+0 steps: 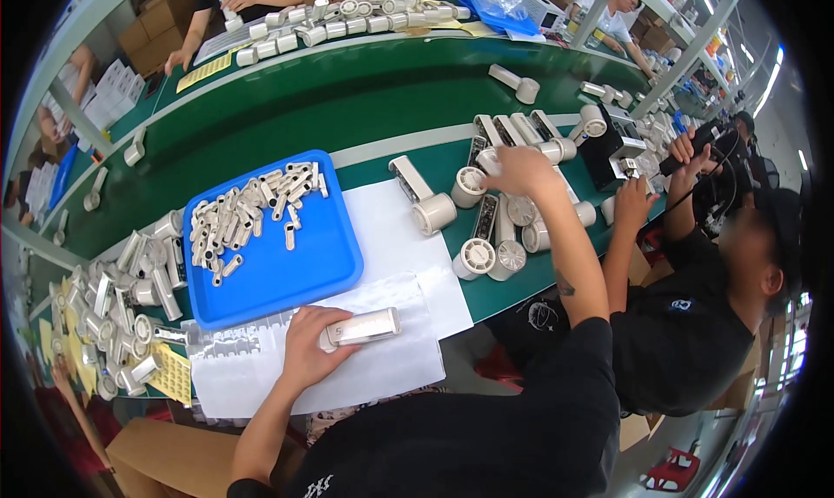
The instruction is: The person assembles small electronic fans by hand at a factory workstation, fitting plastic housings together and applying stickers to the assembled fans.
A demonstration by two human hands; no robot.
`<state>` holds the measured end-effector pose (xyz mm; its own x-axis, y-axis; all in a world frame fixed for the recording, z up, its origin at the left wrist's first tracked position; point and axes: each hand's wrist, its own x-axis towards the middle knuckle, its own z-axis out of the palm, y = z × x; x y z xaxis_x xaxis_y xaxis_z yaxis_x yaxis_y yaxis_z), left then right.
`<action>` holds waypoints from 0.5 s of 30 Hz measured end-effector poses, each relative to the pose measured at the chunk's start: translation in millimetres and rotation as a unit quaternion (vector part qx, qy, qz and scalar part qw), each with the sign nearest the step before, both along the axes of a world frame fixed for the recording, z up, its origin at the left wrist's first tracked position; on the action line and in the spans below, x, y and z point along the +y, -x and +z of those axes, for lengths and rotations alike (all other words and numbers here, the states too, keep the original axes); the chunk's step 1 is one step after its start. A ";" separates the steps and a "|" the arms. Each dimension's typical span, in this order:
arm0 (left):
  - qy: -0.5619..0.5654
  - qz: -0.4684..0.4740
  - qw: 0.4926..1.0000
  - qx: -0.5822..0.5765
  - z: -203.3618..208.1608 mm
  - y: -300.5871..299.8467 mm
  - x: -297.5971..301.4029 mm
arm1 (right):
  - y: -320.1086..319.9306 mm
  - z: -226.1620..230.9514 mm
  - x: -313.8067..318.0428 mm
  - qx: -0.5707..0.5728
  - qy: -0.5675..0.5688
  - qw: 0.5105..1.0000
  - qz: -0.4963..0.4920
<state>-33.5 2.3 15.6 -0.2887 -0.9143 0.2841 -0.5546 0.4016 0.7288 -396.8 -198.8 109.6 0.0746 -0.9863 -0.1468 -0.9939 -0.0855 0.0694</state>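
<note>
My left hand (318,343) is closed around a white handheld fan housing (369,327), with its long flat handle pointing right above a sheet of white paper (395,363). My fingers and palm hide part of its left end. Further off to the right, my right hand (524,171) reaches over a group of similar white housings, its fingers bent round the rounded end of one housing (489,161). Beside that hand stand housings with round slotted heads (477,257), some showing dark inner parts in their handles. One more housing (423,198) lies left of the group.
A blue tray (261,303) holds many small white parts (248,216). White housings (130,303) are heaped left of it. Beyond runs a green conveyor belt (347,107) carrying a few housings. A black device (611,148) and a co-worker (695,324) are at the right.
</note>
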 end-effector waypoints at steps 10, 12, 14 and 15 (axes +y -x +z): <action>-0.009 0.014 1.000 0.005 -2.5 -1.8 0.5 | -10.9 11.2 -15.7 -0.131 0.070 0.988 0.045; -0.014 0.022 1.000 0.015 -4.4 -1.4 -1.9 | -43.2 24.8 -27.7 -0.168 0.066 0.983 0.021; -0.014 0.027 0.999 0.023 -3.3 -2.3 -3.4 | -65.7 13.0 -52.1 -0.160 0.064 0.985 0.007; -0.001 0.022 0.999 0.041 -4.0 -4.1 -3.2 | -81.6 4.7 -63.6 -0.140 0.059 0.988 0.007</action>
